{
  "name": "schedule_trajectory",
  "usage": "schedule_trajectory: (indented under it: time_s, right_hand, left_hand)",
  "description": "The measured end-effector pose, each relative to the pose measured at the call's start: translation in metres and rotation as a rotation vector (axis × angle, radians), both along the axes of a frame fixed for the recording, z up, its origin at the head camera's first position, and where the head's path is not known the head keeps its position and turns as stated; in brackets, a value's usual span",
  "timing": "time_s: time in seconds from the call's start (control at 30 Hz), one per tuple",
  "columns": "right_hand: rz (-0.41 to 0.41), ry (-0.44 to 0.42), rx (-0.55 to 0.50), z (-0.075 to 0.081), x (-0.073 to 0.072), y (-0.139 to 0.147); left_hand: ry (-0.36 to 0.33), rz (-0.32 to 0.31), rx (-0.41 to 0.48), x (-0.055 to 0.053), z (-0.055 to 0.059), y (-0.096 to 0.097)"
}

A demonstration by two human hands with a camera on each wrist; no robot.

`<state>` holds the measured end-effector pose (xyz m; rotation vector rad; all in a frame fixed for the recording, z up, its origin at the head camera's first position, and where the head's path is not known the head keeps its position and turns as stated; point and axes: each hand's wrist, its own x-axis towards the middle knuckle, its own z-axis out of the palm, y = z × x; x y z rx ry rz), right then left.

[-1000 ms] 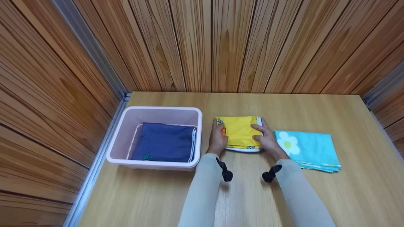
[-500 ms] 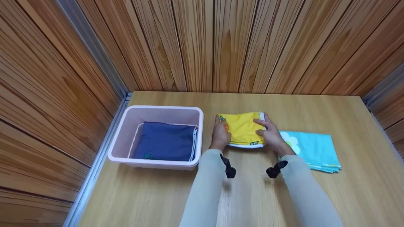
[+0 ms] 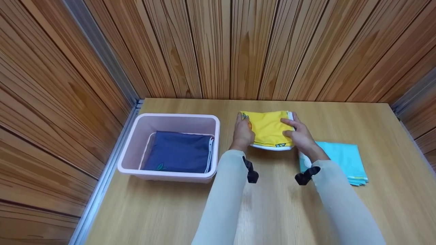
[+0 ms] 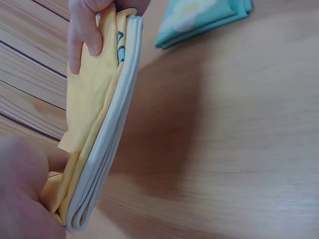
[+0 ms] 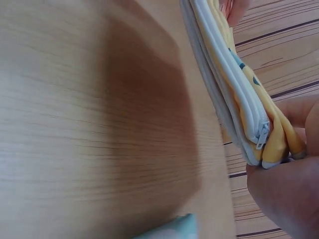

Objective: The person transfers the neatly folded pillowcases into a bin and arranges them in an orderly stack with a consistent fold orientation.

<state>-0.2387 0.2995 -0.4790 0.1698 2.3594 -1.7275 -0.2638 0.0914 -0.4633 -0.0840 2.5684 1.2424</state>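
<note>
The yellow folded cloth (image 3: 269,127), 1 of 3 folded cloths in view, is held in the air above the middle of the desk (image 3: 272,211). 3 wood-plank walls (image 3: 211,47) stand around that 1 desk. On its left part 1 pale pink bin (image 3: 168,174) stands upright. 2 light sleeves (image 3: 218,197) reach in from the near side. 1 navy folded cloth (image 3: 180,153) lies inside the bin; 1 turquoise folded cloth (image 3: 344,160) lies on the desk to the right, partly hidden from view. 2 hands hold the yellow folded cloth: the left hand (image 3: 243,135) pinches its left edge, and the right hand (image 3: 304,136) pinches its right edge, with 2 digits showing on the top face. 2 black wrist mounts (image 3: 252,175) sit at the cuffs, 1 on each arm. 1 white flower (image 4: 189,15) marks the turquoise folded cloth, and 1 small zip pull (image 5: 262,133) hangs at the yellow folded cloth's pale border.
</note>
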Motion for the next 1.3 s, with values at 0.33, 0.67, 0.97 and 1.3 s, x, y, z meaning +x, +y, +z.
schedule_trajectory:
  time_s: [0.33,0.67,0.97,1.3]
  right_hand:
    - [-0.014,-0.005,0.008,0.040,-0.007,0.003]
    - [0.007,0.051,-0.070,0.077,0.001,-0.002]
    - [-0.006,0.079,-0.111,0.099,0.010,-0.014]
    - [0.011,0.164,-0.126,0.110,0.025,-0.037]
  left_hand:
    - [0.108,-0.075,-0.103,-0.005,0.049,0.004]
    - [0.095,-0.137,0.042,-0.016,0.080,-0.012]
    - [0.035,-0.123,0.289,-0.018,0.097,-0.034]
    - [0.057,-0.132,0.305,-0.009,0.115,-0.062]
